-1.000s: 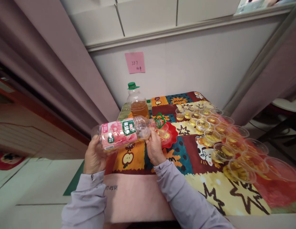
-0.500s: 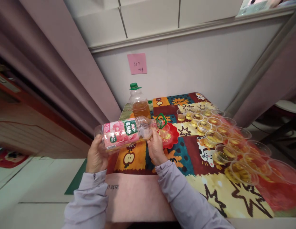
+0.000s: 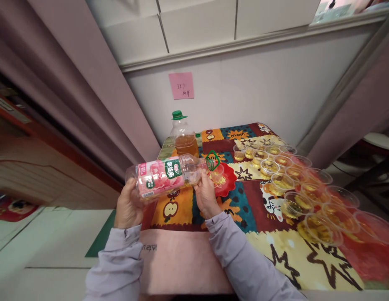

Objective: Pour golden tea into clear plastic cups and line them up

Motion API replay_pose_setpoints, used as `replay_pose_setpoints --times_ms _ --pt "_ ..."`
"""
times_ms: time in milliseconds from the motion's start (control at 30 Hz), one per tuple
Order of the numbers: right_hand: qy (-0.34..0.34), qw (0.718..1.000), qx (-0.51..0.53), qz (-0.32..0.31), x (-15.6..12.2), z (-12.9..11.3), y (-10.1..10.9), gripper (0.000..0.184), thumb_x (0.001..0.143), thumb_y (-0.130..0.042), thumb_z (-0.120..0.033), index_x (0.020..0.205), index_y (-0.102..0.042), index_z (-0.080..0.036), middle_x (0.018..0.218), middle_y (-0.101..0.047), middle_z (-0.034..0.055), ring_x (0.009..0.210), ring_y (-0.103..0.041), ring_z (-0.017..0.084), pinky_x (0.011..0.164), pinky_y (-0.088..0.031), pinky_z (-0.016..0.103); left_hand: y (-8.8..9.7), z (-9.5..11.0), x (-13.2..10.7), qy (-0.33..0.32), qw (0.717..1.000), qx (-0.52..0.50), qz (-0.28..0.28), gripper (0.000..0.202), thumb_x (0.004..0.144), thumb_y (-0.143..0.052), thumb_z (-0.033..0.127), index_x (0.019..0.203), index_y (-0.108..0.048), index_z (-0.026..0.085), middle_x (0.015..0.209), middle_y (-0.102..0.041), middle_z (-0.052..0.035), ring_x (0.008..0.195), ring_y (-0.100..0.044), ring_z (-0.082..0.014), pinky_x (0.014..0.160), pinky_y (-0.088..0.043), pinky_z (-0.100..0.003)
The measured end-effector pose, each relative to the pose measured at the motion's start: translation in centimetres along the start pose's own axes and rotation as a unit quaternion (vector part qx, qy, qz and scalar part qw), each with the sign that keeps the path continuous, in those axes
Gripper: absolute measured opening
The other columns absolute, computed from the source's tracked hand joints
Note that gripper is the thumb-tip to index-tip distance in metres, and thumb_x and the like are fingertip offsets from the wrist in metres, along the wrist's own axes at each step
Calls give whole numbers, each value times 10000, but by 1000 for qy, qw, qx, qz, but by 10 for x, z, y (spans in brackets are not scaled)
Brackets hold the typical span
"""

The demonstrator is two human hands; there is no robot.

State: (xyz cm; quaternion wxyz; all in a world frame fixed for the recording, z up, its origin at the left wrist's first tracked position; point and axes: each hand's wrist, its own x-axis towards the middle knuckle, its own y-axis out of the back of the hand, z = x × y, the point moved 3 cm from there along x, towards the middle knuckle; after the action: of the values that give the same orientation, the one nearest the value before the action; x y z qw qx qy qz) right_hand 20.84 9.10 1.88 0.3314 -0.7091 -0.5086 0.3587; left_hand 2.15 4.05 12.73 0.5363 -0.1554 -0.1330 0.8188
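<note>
Both my hands hold a clear plastic bottle [image 3: 166, 176] with a pink label, lying almost level with its neck to the right. My left hand [image 3: 128, 205] grips its base end. My right hand [image 3: 205, 196] wraps the shoulder near the neck, where a green cap ring [image 3: 212, 159] hangs. The bottle's mouth is over a small clear cup [image 3: 217, 172] standing on the patterned tablecloth [image 3: 244, 196]. The bottle looks nearly drained.
A second bottle [image 3: 182, 138] with a green cap and amber liquid stands at the table's far left. Several clear cups [image 3: 285, 180] of yellow liquid run in rows along the right side. A pink note [image 3: 181, 85] is stuck on the wall behind.
The bottle's base has risen slightly, tipping the neck a little lower toward the cup. My hands keep the same grip.
</note>
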Motion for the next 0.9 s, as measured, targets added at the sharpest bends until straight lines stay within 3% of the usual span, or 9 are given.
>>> replay_pose_setpoints --times_ms 133,300,533,767,900 --pt "-6 1000 12 -7 1 0 0 362 955 -746 -551 1068 -770 -208 1132 -852 87 1048 -800 214 900 -637 321 -2 -1 0 -9 1000 -8 7 439 763 -883 395 1122 -787 161 892 -859 -78 681 -816 -291 719 -726 -459" --pt "0 1000 13 -11 1 0 0 364 960 -743 -553 1067 -778 -207 1147 -852 85 1074 -795 218 925 -641 333 -3 1 -2 -12 1000 12 1 498 713 -908 425 1120 -797 161 930 -867 -91 710 -821 -300 641 -719 -440" --pt "-3 1000 12 -16 4 1 1 379 942 -766 -562 1077 -781 -208 1143 -852 96 1064 -801 227 942 -649 352 -4 1 -2 -13 1000 10 8 554 628 -947 451 1077 -797 162 900 -865 -89 721 -828 -315 661 -720 -430" --pt "-6 1000 4 -12 3 0 0 388 940 -769 -587 1089 -777 -229 1137 -848 75 1084 -800 219 936 -655 348 -5 2 -4 2 999 2 32 466 690 -905 391 1081 -782 169 802 -838 -74 740 -836 -341 682 -723 -450" --pt "-8 1000 10 -12 3 -2 -1 408 920 -786 -590 1059 -778 -207 1132 -856 93 1087 -803 229 919 -651 336 -9 3 -6 -2 1000 2 23 448 701 -897 382 1074 -786 161 816 -842 -75 685 -820 -305 678 -720 -427"
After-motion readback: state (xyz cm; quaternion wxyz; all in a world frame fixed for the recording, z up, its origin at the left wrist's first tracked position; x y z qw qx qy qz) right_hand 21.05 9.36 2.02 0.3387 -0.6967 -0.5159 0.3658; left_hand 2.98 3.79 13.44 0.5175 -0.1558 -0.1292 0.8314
